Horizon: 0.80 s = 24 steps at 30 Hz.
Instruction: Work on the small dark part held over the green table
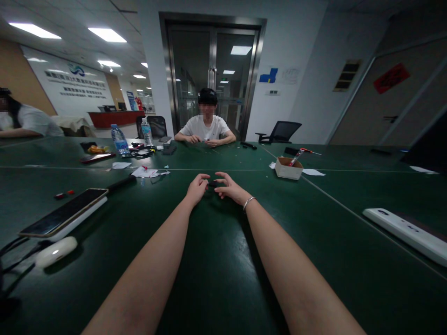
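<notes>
Over the middle of the green table (206, 260), both my arms reach forward with the hands close together. My left hand (197, 190) pinches a small black object (212, 184) between thumb and fingers; its kind is too small to make out. Just to the right, my right hand (231, 190) wears a silver bracelet (248, 203). Its fingers are curved and apart, with the fingertips near the black object's right end. Whether they touch it, I cannot tell.
On the left lie a phone (66, 211) on a white block, a pale computer mouse (56, 252), paper scraps (145, 172) and water bottles (119, 139). To the right are a small box (289, 168) and a long white device (405, 232). A person (206, 125) sits opposite.
</notes>
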{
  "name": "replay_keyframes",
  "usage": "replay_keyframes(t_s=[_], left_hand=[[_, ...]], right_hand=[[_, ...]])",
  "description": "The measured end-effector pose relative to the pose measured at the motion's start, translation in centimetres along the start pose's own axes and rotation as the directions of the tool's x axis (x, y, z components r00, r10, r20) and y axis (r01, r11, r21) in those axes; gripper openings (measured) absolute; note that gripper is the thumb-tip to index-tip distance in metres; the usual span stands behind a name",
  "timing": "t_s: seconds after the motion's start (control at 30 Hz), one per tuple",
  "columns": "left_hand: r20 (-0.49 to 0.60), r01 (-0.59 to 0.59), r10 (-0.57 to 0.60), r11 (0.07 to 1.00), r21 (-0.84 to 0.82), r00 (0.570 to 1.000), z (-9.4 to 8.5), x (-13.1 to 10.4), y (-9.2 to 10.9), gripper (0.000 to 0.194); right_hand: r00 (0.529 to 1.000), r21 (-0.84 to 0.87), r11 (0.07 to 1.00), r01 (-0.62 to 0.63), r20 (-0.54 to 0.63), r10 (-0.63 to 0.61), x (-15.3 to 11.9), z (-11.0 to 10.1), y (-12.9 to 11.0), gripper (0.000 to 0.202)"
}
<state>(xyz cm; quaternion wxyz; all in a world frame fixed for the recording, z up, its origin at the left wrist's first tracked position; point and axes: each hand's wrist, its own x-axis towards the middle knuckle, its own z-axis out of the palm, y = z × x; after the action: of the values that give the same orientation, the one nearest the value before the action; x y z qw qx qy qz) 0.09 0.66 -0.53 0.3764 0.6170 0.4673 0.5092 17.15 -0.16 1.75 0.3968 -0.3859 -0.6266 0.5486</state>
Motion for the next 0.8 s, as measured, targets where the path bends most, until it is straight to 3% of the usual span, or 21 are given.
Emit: replay_keyframes(t_s=[0.03,0.17,0.27,0.33,0.47,0.6,0.63,0.73,0.8], left_hand=[[0.0,-0.004,0.004,1.0,0.003,1.0,-0.01,-0.01,0.02,0.026],[-0.011,-0.019,0.019,1.0,0.021,1.0,-0.05,0.01,0.01,0.026],[-0.037,-0.023,0.024,0.999,0.038,0.999,-0.11,0.02,-0.03,0.028],[-0.037,-0.022,0.024,0.999,0.046,0.999,-0.12,-0.01,-0.02,0.028],[-0.032,-0.014,0.016,0.998,0.059,0.999,-0.04,-0.07,0.05,0.027],[-0.043,-0.002,0.006,0.997,0.081,0.999,0.02,-0.13,0.15,0.028],[-0.041,-0.004,0.008,0.996,0.086,0.999,0.02,-0.14,0.17,0.028],[-0.037,-0.011,0.015,0.995,0.098,0.999,-0.02,-0.16,0.14,0.027],[-0.044,-0.007,0.011,0.994,0.105,0.999,-0.06,-0.13,0.08,0.027]], right_hand=[[1.0,0.003,1.0,-0.015,-0.014,0.015,0.02,-0.02,0.04,0.063],[0.997,-0.062,0.996,-0.061,-0.041,0.059,0.12,0.02,0.14,0.033],[0.999,-0.058,0.998,0.029,-0.017,-0.03,-0.02,0.12,0.04,0.06],[1.0,-0.057,0.998,0.006,-0.029,-0.008,-0.08,0.24,-0.04,0.064],[0.997,-0.1,0.994,-0.049,-0.063,0.043,0.01,0.44,0.0,0.03],[0.997,-0.046,0.999,0.017,-0.078,-0.021,0.07,0.35,0.15,0.069],[0.997,-0.033,0.999,-0.003,-0.083,0.0,0.09,0.34,0.16,0.067],[0.994,-0.038,0.996,-0.075,-0.085,0.071,0.17,0.36,0.15,0.033],[0.996,-0.042,0.998,-0.039,-0.078,0.036,0.15,0.32,0.18,0.028]])
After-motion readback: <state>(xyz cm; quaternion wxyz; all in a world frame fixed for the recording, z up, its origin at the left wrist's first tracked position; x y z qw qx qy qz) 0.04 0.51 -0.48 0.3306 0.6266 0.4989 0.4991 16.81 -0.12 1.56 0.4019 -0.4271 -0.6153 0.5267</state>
